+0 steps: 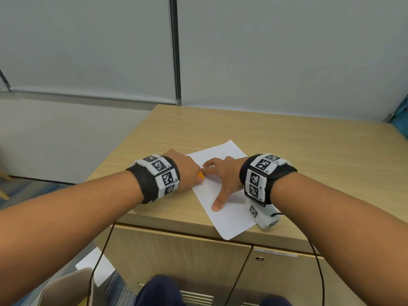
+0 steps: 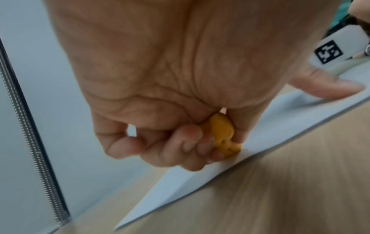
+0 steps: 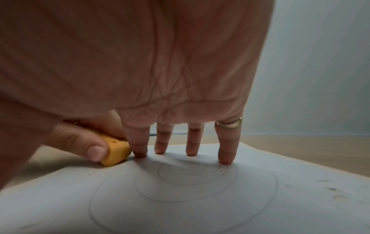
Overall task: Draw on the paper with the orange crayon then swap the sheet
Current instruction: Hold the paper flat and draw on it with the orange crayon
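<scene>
A white sheet of paper (image 1: 229, 208) lies at an angle on the wooden cabinet top (image 1: 309, 151). A chunky orange crayon (image 2: 222, 134) is gripped in my left hand (image 1: 187, 171), and its tip rests at the sheet's left edge. The crayon (image 3: 116, 152) also shows in the right wrist view, beside the index fingertip. My right hand (image 1: 220, 175) lies spread on the paper, with fingertips (image 3: 226, 158) pressing the sheet down. A faint pencil spiral (image 3: 186, 182) is printed on the paper under that hand.
The cabinet top's front edge (image 1: 176, 226) runs just below the sheet. A white tagged box (image 1: 262, 215) hangs under my right wrist by the paper's near corner. A cable (image 1: 99, 261) drops past the cabinet doors. A wall (image 1: 287, 51) stands behind.
</scene>
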A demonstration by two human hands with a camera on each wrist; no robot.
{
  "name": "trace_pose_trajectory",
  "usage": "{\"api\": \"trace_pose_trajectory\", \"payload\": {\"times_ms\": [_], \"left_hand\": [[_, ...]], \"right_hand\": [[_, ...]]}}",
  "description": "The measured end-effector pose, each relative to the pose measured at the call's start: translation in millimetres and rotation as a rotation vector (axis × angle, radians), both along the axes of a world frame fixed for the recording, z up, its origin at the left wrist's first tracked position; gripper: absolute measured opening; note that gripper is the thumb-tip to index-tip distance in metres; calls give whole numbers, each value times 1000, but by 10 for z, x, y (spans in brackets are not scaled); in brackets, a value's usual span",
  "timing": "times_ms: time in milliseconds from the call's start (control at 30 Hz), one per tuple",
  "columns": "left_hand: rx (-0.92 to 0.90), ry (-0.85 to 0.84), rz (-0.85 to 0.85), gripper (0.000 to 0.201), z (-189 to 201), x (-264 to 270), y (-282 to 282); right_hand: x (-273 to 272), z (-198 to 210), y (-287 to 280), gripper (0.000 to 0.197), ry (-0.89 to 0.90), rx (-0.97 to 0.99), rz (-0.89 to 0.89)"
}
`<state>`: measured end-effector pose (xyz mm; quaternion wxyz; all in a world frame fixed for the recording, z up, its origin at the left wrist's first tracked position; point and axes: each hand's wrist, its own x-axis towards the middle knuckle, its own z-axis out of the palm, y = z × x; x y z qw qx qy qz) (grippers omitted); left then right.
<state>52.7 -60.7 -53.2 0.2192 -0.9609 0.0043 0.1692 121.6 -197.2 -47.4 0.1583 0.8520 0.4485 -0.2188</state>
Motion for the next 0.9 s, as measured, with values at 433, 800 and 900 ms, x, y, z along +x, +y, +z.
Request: {"api": "trace_pose_trajectory", "payload": {"times_ms": [433,800,900], "left_hand": [[-50,5,-41,47,-27,31,-19],[-29,-32,-47,54,-47,61,187],[-199,27,-31,58,-62,33,315]], "right_hand": [[36,-30,9,114,6,20,-15],[30,-20,27,120,-26,-16,17],[46,4,12,122,-25,-12,21]]}}
